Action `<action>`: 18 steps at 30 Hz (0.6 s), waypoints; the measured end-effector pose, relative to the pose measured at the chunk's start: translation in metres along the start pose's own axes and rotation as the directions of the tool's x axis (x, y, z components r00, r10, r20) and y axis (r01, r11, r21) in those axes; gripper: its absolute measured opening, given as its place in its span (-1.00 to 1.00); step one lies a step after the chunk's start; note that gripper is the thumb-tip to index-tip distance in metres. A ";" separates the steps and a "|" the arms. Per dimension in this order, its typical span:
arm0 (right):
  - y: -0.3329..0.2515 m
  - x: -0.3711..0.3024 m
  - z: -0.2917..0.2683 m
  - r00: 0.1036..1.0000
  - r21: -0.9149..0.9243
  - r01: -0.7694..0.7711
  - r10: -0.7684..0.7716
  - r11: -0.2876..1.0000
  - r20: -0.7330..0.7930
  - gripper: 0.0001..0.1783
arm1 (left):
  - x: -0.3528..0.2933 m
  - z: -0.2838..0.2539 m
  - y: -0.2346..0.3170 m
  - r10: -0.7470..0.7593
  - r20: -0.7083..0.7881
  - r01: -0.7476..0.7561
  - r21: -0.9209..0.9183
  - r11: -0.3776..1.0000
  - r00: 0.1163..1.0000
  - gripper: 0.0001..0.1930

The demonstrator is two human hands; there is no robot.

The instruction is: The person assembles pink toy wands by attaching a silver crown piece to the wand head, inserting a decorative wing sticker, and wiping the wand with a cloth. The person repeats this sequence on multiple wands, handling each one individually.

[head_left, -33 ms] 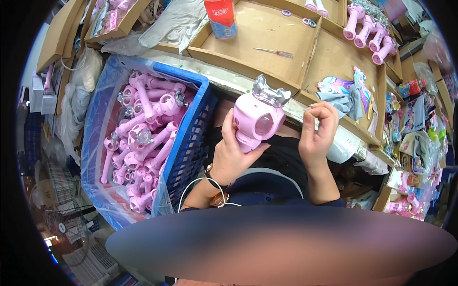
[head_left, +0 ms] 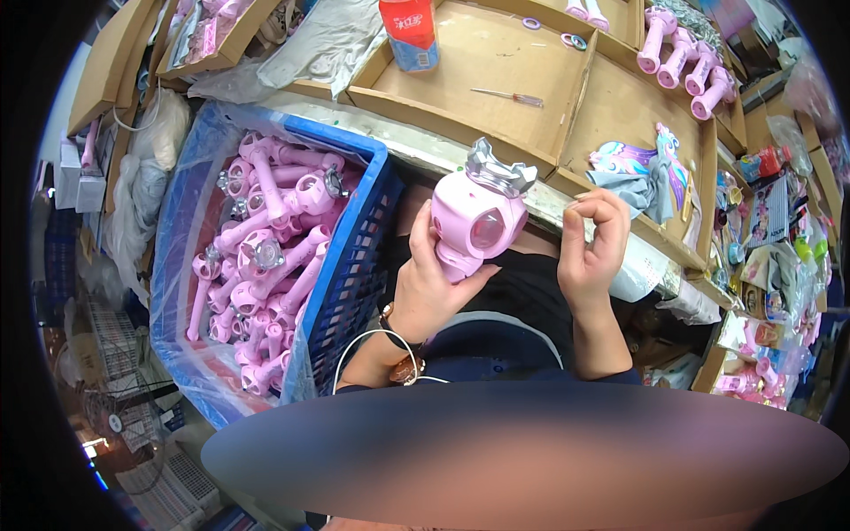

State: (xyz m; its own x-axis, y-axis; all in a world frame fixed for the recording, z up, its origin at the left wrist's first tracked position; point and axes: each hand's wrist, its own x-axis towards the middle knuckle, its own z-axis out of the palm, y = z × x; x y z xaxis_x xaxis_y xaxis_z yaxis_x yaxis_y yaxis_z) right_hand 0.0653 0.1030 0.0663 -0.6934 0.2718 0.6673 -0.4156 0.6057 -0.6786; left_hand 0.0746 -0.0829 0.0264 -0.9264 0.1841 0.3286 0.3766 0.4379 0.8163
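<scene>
left hand (head_left: 429,288) was raised in front of the torso, palm up and inward, fingers curled round the handle of a pink toy wand (head_left: 474,217), thumb along its left side. wand sat upright, slightly tilted right, over the lap and just below the bench edge (head_left: 425,150). head was rounded glossy pink plastic with a translucent pink dome lens facing the camera, topped by a silver chrome-look crown with pointed tips.

right hand (head_left: 593,252) was held up just right of the wand, not touching it, wrist bent, fingers curled in with thumb and forefinger tips pressed together; whether they pinched something small, could not tell.

blue plastic crate (head_left: 354,265) with lattice walls and a clear plastic liner stood to the left, full of same pink wands lying jumbled. bench had shallow cardboard trays (head_left: 567,97): one held a thin screwdriver (head_left: 506,96), another a row of pink handles (head_left: 682,57). red-and-blue bottle (head_left: 409,31) stood at the tray's far edge.
</scene>
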 end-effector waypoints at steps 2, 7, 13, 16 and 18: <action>-0.001 0.000 -0.002 0.983 0.055 0.157 -0.161 0.986 0.089 -0.84 | 0.001 0.000 -0.003 -0.001 -0.007 0.001 -0.018 1.000 1.000 0.06; 0.003 -0.010 -0.006 0.899 0.280 0.036 -0.153 0.959 0.411 -0.87 | 0.000 -0.001 -0.009 -0.053 -0.021 0.051 -0.080 0.995 0.998 0.05; 0.063 0.005 -0.052 0.965 -0.163 -0.171 0.198 0.972 0.169 -0.86 | 0.002 -0.019 -0.029 -0.166 -0.104 0.137 -0.245 0.960 0.981 -0.01; 0.114 0.038 -0.084 0.965 -0.444 -0.236 0.264 0.865 0.001 -0.75 | -0.001 -0.026 -0.036 -0.207 -0.128 0.157 -0.320 0.934 0.970 -0.02; 0.142 0.050 -0.107 0.888 -0.757 -0.182 0.436 0.628 0.147 -0.69 | -0.003 -0.029 -0.038 -0.202 -0.128 0.161 -0.272 0.949 0.971 -0.02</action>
State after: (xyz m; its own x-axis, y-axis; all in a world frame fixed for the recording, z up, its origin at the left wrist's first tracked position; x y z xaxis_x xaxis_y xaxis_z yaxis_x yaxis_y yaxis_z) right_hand 0.0345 0.2824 0.0367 -0.8835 0.3950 0.2517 0.3110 0.8965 -0.3155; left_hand 0.0623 -0.1256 0.0079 -0.9764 -0.0218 0.2150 0.2060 0.2062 0.9566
